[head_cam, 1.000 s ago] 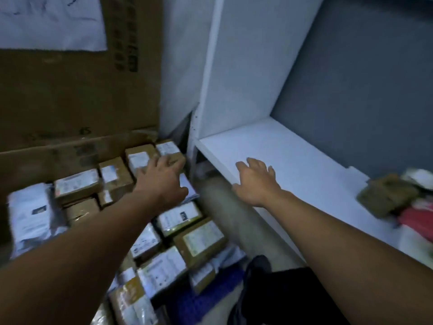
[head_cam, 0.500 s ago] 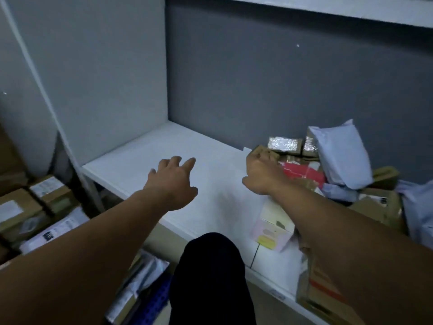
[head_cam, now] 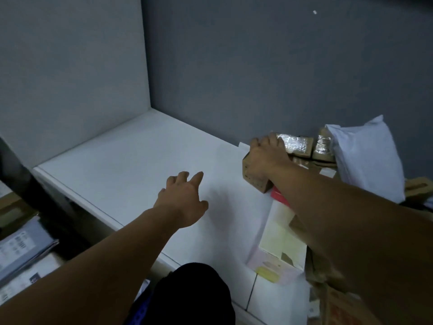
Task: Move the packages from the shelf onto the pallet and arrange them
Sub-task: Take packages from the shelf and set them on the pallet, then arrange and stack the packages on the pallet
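Right hand grips the brown box near the back of the shelf. Left hand hovers relaxed over the shelf's bare middle. The box is best lifted straight up, clear of the taped box, with the left hand supporting it.

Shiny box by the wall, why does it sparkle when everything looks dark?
Head view: the light is dim; the tape-wrapped box throws glare off its glossy wrap; the left hand casts a soft shadow on the white shelf.

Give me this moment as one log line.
right hand: grips small cardboard box on white shelf | left hand: open, over shelf | stage: pickup
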